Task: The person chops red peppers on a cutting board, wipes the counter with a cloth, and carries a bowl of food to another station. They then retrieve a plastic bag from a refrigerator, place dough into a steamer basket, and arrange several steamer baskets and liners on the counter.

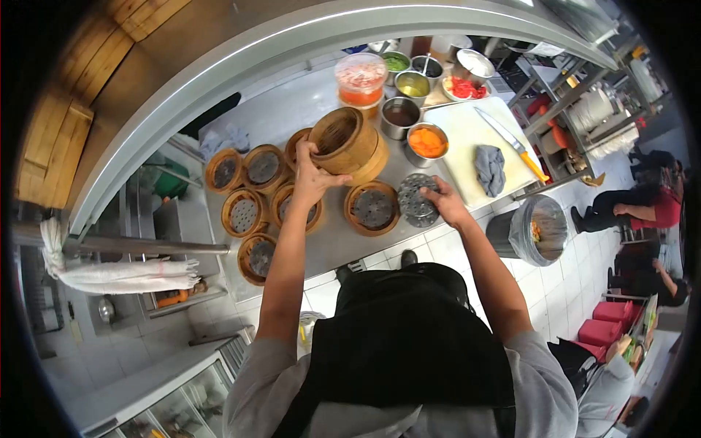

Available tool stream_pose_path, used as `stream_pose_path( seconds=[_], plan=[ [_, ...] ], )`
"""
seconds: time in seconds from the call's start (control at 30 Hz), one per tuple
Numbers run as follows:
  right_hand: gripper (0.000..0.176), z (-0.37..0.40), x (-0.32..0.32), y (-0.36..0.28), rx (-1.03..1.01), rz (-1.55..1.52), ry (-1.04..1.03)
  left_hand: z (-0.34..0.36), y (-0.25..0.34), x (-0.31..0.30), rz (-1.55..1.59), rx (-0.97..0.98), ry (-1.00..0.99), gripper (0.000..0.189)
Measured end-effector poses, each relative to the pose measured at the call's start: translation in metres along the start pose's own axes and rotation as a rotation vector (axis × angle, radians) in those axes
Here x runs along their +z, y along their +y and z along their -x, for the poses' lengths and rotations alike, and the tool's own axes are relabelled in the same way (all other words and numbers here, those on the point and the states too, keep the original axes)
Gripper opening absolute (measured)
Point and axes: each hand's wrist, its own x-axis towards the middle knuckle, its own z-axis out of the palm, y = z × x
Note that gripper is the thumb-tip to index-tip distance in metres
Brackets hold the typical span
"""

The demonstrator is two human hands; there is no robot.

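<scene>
My left hand (312,175) grips a stack of bamboo steamer baskets (349,142), tilted on its side above the steel counter (292,109). My right hand (444,202) rests on a round perforated metal steamer plate (416,198) lying on the counter. Beside that plate sits a single bamboo steamer (372,209) with a metal insert inside. Several more bamboo steamers (244,212), each with a perforated insert, are spread to the left.
A white cutting board (467,135) carries a knife with an orange handle (515,144) and a grey cloth (491,168). Metal bowls of sauces and a lidded plastic tub (361,80) stand behind. A lined bin (537,230) stands on the right; seated people are at far right.
</scene>
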Motion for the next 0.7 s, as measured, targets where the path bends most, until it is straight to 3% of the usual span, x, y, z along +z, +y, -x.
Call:
stream_pose_path(
  seconds=[0.07, 0.1, 0.13, 0.17, 0.2, 0.27, 0.33, 0.37, 0.4, 0.47, 0.57, 0.63, 0.7],
  plan=[
    [0.052, -0.001, 0.010, 0.000, -0.027, 0.203, 0.001, -0.015, 0.002, 0.014, -0.497, 0.170, -0.025, 0.086],
    [0.059, -0.011, 0.009, 0.018, -0.029, 0.165, -0.038, -0.017, 0.004, 0.022, -0.427, -0.006, -0.109, 0.080],
    [0.067, -0.021, 0.011, 0.037, -0.030, 0.124, -0.086, -0.020, 0.001, 0.029, -0.427, -0.007, -0.092, 0.080],
    [0.051, 0.011, 0.035, -0.013, 0.005, 0.235, -0.081, -0.026, -0.005, 0.035, -0.516, 0.059, -0.188, 0.078],
    [0.034, -0.006, 0.037, 0.027, -0.003, 0.102, 0.000, -0.027, -0.010, 0.041, -0.606, 0.119, -0.286, 0.077],
    [0.030, -0.002, 0.057, 0.028, 0.066, 0.039, 0.008, -0.021, -0.001, 0.037, -0.651, 0.060, -0.271, 0.074],
    [0.030, -0.003, 0.086, 0.050, -0.059, 0.038, 0.049, -0.017, 0.009, 0.027, -0.588, 0.008, -0.179, 0.075],
    [0.032, 0.019, 0.104, 0.014, -0.094, 0.139, 0.051, -0.012, 0.023, 0.018, -0.634, 0.051, -0.103, 0.074],
    [0.033, 0.011, 0.108, 0.025, 0.001, 0.048, -0.044, -0.005, 0.034, 0.007, -0.573, -0.025, -0.067, 0.073],
    [0.034, 0.007, 0.112, 0.027, 0.121, -0.225, -0.133, 0.014, 0.053, -0.004, -0.629, -0.002, 0.001, 0.072],
    [0.033, 0.027, 0.085, 0.000, 0.110, -0.178, -0.014, 0.048, 0.057, -0.001, -0.567, 0.046, -0.029, 0.071],
    [0.033, 0.014, 0.028, 0.043, 0.088, -0.313, -0.135, 0.068, 0.056, 0.017, -0.530, -0.021, -0.123, 0.067],
    [0.032, 0.035, -0.017, 0.033, 0.095, -0.422, -0.021, 0.089, 0.040, 0.038, -0.449, -0.065, -0.193, 0.061]
  ],
)
